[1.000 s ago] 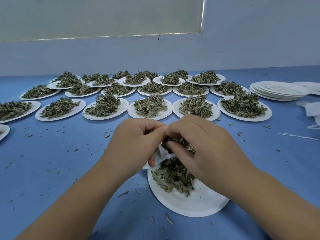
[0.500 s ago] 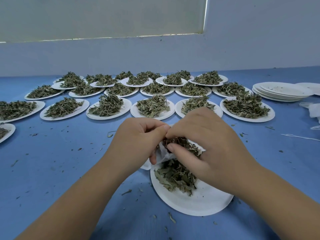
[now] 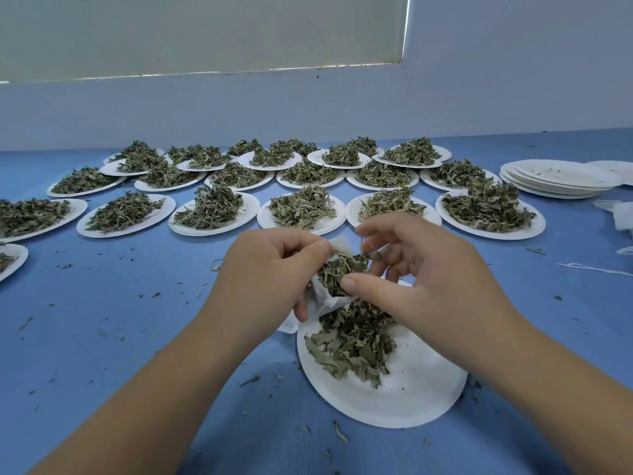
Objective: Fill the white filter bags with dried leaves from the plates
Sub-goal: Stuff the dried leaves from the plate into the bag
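Note:
My left hand (image 3: 270, 272) pinches the mouth of a white filter bag (image 3: 327, 299) and holds it open above a white paper plate (image 3: 411, 392). Dried green leaves (image 3: 337, 270) show in the bag's mouth. My right hand (image 3: 424, 275) hovers over the bag with its fingers spread; its thumb touches the bag's near edge and a few leaves cling to its fingertips. A heap of dried leaves (image 3: 352, 344) lies on the near plate, under both hands.
Several plates heaped with dried leaves (image 3: 301, 210) stand in rows across the blue table (image 3: 102, 320) behind my hands. A stack of empty plates (image 3: 558, 178) sits at the back right. White bags and strings (image 3: 621, 217) lie at the right edge. Leaf crumbs are scattered about.
My right hand has lifted and spread its fingers, letting leaves into the bag; a second ago it was closed on a pinch of leaves at the bag's mouth. My left hand kept its grip.

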`<move>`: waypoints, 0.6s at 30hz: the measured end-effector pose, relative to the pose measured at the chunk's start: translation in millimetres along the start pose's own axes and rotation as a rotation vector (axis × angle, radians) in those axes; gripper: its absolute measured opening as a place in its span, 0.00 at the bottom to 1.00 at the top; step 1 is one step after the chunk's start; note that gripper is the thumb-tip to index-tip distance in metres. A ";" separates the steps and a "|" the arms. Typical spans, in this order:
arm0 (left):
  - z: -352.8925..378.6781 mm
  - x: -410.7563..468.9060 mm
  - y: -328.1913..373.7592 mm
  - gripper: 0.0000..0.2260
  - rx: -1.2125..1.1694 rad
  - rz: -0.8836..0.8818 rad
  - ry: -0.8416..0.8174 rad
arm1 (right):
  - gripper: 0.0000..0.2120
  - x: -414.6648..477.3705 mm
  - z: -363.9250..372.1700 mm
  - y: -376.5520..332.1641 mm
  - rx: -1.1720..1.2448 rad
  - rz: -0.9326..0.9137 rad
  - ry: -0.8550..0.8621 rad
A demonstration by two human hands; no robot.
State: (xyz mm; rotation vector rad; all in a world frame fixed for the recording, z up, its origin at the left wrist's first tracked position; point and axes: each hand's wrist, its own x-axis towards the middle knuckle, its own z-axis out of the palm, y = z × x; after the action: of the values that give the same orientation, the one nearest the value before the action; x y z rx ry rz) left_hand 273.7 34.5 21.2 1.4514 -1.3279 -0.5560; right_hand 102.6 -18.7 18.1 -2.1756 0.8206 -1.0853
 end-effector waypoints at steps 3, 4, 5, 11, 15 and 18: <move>2.1 -1.3 -0.1 0.09 0.032 0.011 0.005 | 0.15 -2.9 5.9 -5.1 -0.045 -0.057 0.039; 2.7 -1.8 0.0 0.09 0.041 0.013 0.003 | 0.14 -3.7 7.5 -6.4 -0.058 -0.075 0.045; 3.3 -2.5 0.1 0.09 0.048 0.017 0.001 | 0.13 -4.4 8.5 -7.4 -0.065 -0.088 0.049; 4.0 -4.3 1.5 0.09 0.064 0.056 -0.019 | 0.13 -6.5 10.0 -10.3 -0.083 -0.077 0.048; 4.0 -4.0 1.1 0.08 0.043 0.056 -0.027 | 0.15 -6.3 11.0 -11.7 -0.095 -0.072 0.063; 4.2 -4.2 1.3 0.08 0.018 0.059 -0.039 | 0.11 -5.9 11.5 -12.4 -0.140 -0.067 0.050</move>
State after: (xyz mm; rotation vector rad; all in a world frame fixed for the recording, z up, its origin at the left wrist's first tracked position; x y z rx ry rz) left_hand 268.3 37.0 19.6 1.4181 -1.4048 -0.5373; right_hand 112.7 -3.8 18.1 -2.3150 0.8751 -1.1507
